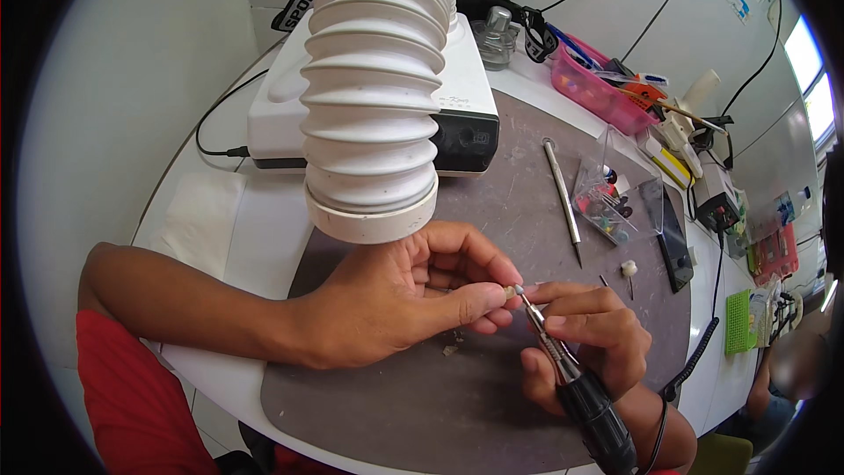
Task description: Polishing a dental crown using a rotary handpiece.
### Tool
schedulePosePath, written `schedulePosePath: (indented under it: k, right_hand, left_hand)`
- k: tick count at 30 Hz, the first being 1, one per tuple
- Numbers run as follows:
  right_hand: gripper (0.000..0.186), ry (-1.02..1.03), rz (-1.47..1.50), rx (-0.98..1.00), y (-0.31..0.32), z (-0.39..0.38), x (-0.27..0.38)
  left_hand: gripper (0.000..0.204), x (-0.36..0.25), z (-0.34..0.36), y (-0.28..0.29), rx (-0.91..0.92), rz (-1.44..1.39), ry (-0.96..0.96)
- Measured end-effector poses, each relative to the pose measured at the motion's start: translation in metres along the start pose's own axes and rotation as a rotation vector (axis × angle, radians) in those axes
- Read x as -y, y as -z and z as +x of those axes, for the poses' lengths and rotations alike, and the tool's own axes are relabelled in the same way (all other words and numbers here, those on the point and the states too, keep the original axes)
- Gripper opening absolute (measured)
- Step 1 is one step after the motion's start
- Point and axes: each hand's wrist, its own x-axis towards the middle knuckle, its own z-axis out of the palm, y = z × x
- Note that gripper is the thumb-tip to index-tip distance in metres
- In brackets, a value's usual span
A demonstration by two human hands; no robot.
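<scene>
— How far along?
— Left hand (374, 308) pinches a small pale piece (509, 293) above the surface (268, 251), toward its front edge; right hand (602, 330) grips a rotary handpiece (591, 413), grey bit (520, 289) apparently touching the piece. Work seems underway; what's left, I can't tell.

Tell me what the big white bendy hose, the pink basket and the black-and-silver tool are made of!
Hose: probably plastic, softly shiny, with accordion-like ridges. Pink basket: looks like thin plastic, with smooth, evenly coloured walls. Tool: the silver front seems polished metal because it gleams; the black back could be plastic or rubber.
</scene>
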Motion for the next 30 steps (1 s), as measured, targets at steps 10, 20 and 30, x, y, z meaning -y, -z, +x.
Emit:
schedulePosePath:
  k: [10, 20, 30]
  right_hand:
    - [0.032, 0.020, -0.008, 0.011, -0.001, 0.000, 0.000]
    - [0.031, 0.013, 0.014, -0.003, 0.002, -0.001, 0.000]
    - [0.038, -0.030, -0.097, 0.185, 0.014, -0.003, 0.009]
  left_hand:
    - [0.016, 0.001, 0.000, 0.000, 0.001, -0.010, 0.006]
    - [0.016, 0.001, 0.000, -0.002, -0.003, -0.013, -0.005]
    - [0.017, 0.002, -0.008, 0.000, 0.002, -0.080, 0.016]
